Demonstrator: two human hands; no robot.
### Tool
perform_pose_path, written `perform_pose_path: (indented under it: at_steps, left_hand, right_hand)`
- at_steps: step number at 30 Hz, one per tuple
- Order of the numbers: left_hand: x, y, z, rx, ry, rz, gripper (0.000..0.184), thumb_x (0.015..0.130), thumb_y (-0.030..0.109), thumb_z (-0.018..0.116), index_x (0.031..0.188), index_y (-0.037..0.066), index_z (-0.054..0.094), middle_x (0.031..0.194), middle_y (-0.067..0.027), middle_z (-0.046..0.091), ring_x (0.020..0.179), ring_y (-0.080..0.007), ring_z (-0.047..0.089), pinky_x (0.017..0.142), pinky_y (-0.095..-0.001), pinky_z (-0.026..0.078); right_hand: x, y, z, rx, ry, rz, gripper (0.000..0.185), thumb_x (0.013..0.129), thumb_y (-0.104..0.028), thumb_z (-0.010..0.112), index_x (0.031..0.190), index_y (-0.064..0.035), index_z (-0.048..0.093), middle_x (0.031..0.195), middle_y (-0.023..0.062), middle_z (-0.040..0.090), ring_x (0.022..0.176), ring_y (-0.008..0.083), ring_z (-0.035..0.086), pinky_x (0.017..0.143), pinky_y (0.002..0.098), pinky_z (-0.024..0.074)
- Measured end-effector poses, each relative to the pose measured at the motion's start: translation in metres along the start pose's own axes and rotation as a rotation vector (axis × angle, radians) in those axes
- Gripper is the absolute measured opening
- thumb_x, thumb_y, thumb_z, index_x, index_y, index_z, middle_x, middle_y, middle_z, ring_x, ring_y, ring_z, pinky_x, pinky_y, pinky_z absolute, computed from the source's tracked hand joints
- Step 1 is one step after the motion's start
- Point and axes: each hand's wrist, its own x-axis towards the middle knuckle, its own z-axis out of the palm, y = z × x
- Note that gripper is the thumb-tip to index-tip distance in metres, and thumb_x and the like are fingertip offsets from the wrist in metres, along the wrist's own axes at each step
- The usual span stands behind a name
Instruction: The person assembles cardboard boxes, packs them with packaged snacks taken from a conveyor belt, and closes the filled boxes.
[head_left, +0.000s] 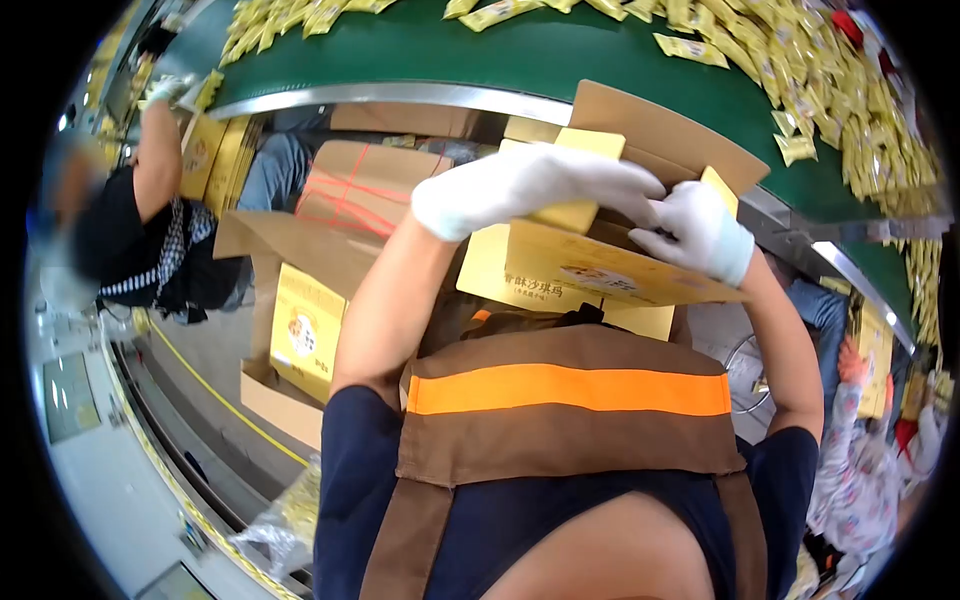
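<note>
In front of my apron stands an open yellow printed carton (600, 275), its flaps raised and its inside mostly hidden. My left hand (540, 188), in a white glove, lies across its upper left part, fingers stretched out over a yellow panel (592, 145). My right hand (692, 228), gloved too, is at the right side of the opening, fingers bent, with a gap between thumb and forefinger. The fingertips of both hands are close together over the opening. A brown cardboard flap (660, 135) rises behind them. I see nothing held in either hand.
Beyond the carton runs a green conveyor (400, 65) with many yellow packets (790, 70). At left, a brown box (265, 385) holds a yellow carton (305, 330), near flattened cardboard (365, 180) tied with red string. Co-workers (150, 220) stand on both sides.
</note>
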Motion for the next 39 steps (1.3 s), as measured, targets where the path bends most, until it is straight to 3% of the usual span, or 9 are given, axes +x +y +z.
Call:
perform_pose_path:
  at_steps: [6, 11, 15, 18, 24, 28, 34, 36, 39]
  left_hand:
    - [0.021, 0.005, 0.017, 0.253, -0.32, -0.394, 0.084, 0.084, 0.051, 0.067, 0.149, 0.004, 0.042, 0.139, -0.0178, 0.057, 0.129, -0.0259, 0.054, 0.113, -0.0405, 0.033]
    - [0.047, 0.042, 0.014, 0.519, -0.24, -0.584, 0.058, 0.082, 0.029, 0.073, 0.133, 0.004, 0.06, 0.121, -0.0146, 0.067, 0.111, -0.0258, 0.064, 0.092, -0.0332, 0.051]
    - [0.059, 0.0, 0.02, 1.465, 0.095, -0.057, 0.079, 0.079, 0.062, 0.067, 0.131, 0.004, 0.058, 0.118, -0.0172, 0.065, 0.104, -0.0356, 0.062, 0.092, -0.0421, 0.047]
    - [0.031, -0.027, 0.009, 1.386, 0.299, -0.261, 0.065, 0.087, 0.055, 0.062, 0.129, 0.005, 0.06, 0.118, -0.0191, 0.065, 0.108, -0.0385, 0.06, 0.096, -0.0426, 0.046]
    - [-0.018, -0.007, -0.009, 1.117, 0.6, -0.176, 0.043, 0.096, 0.039, 0.054, 0.118, 0.002, 0.064, 0.106, -0.0181, 0.069, 0.1, -0.0347, 0.065, 0.091, -0.0415, 0.049]
    - [-0.051, -0.1, 0.007, 0.702, 1.112, 0.03, 0.044, 0.1, 0.028, 0.053, 0.13, -0.003, 0.056, 0.123, -0.0101, 0.065, 0.106, -0.0233, 0.063, 0.092, -0.0327, 0.05]
    - [-0.051, -0.144, 0.039, 1.29, 0.637, -0.916, 0.041, 0.087, 0.016, 0.055, 0.128, 0.013, 0.062, 0.119, -0.0161, 0.064, 0.109, -0.0322, 0.062, 0.096, -0.0453, 0.048]
    - [-0.065, -0.145, 0.008, 1.047, 1.204, -0.172, 0.043, 0.091, 0.008, 0.055, 0.134, 0.006, 0.057, 0.127, -0.021, 0.06, 0.113, -0.0344, 0.06, 0.1, -0.0436, 0.047]
    - [0.006, -0.033, 0.018, 1.248, 0.905, -0.018, 0.047, 0.091, 0.016, 0.061, 0.136, 0.005, 0.054, 0.132, -0.0213, 0.056, 0.124, -0.0381, 0.05, 0.104, -0.0447, 0.042]
  right_hand:
    - [-0.001, -0.033, -0.02, -0.748, 0.512, 0.149, 0.062, 0.069, -0.023, 0.081, 0.125, -0.005, 0.059, 0.129, 0.0169, 0.058, 0.116, 0.0366, 0.055, 0.099, 0.0483, 0.0415]
    - [-0.032, -0.026, -0.004, -0.306, 0.375, 0.094, 0.036, 0.074, -0.014, 0.076, 0.107, -0.0061, 0.065, 0.105, 0.0118, 0.07, 0.093, 0.0331, 0.066, 0.083, 0.0401, 0.0512]
    - [-0.048, -0.006, -0.003, 0.047, 0.368, 0.12, 0.012, 0.086, -0.011, 0.065, 0.095, -0.0036, 0.067, 0.102, 0.0129, 0.071, 0.095, 0.0331, 0.066, 0.085, 0.0378, 0.0523]
    - [-0.062, 0.015, 0.042, 0.744, 1.345, 0.644, 0.02, 0.095, -0.017, 0.057, 0.099, -0.0003, 0.067, 0.099, 0.0119, 0.072, 0.091, 0.0207, 0.066, 0.08, 0.0352, 0.0525]
    - [-0.106, -0.019, 0.142, 1.745, 0.843, 0.81, 0.052, 0.102, -0.037, 0.051, 0.139, -0.0002, 0.047, 0.131, 0.0055, 0.059, 0.119, 0.014, 0.055, 0.103, 0.0324, 0.0427]
    - [-0.073, -0.048, 0.012, 1.132, 0.629, 0.474, 0.052, 0.091, -0.032, 0.069, 0.13, -0.0019, 0.054, 0.113, 0.0085, 0.068, 0.099, 0.0155, 0.065, 0.087, 0.0311, 0.0518]
    - [-0.022, -0.067, -0.016, -0.132, -0.175, 0.205, 0.028, 0.085, -0.026, 0.069, 0.098, -0.0067, 0.054, 0.062, 0.0164, 0.059, 0.061, 0.0393, 0.063, 0.056, 0.0477, 0.0487]
    - [-0.006, -0.07, 0.001, -0.085, -0.237, 0.173, 0.029, 0.087, -0.028, 0.066, 0.101, -0.0074, 0.052, 0.062, 0.0163, 0.059, 0.062, 0.0394, 0.063, 0.056, 0.0484, 0.0489]
    - [0.017, -0.08, 0.02, -0.113, -0.259, 0.112, 0.026, 0.091, -0.032, 0.061, 0.097, -0.0073, 0.054, 0.067, 0.0162, 0.063, 0.065, 0.0398, 0.064, 0.059, 0.0491, 0.0504]
